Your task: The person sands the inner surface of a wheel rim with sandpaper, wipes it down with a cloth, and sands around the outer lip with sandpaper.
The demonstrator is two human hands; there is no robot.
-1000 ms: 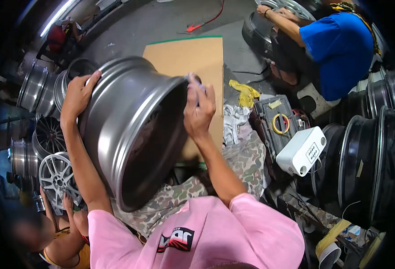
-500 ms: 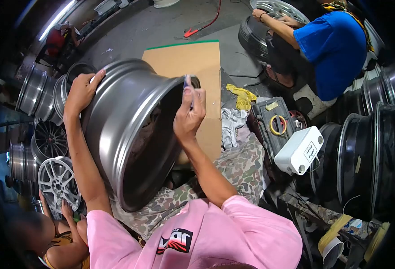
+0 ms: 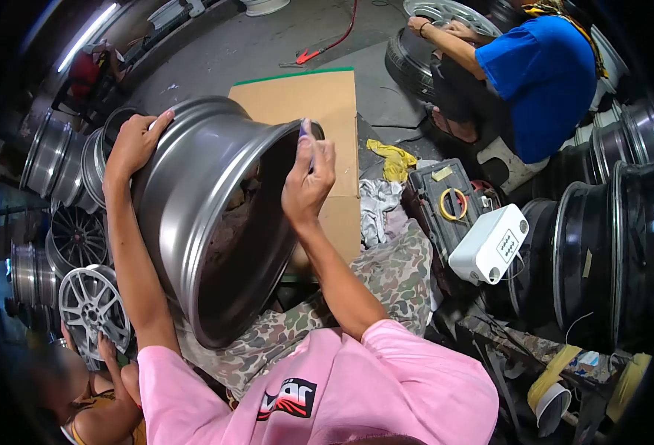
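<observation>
Left hand is gripping the upper left edge of one tilted grey wheel rim; right hand is pinching one bluish piece at its right lip. One camouflage cloth is lying beneath.

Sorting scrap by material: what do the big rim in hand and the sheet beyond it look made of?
The rim looks like metal, probably alloy, satin grey, with bright streaks along its barrel. The sheet seems to be cardboard: matte, plain tan, with a crease across it.

the shiny gray wheel rim is tilted.
</observation>
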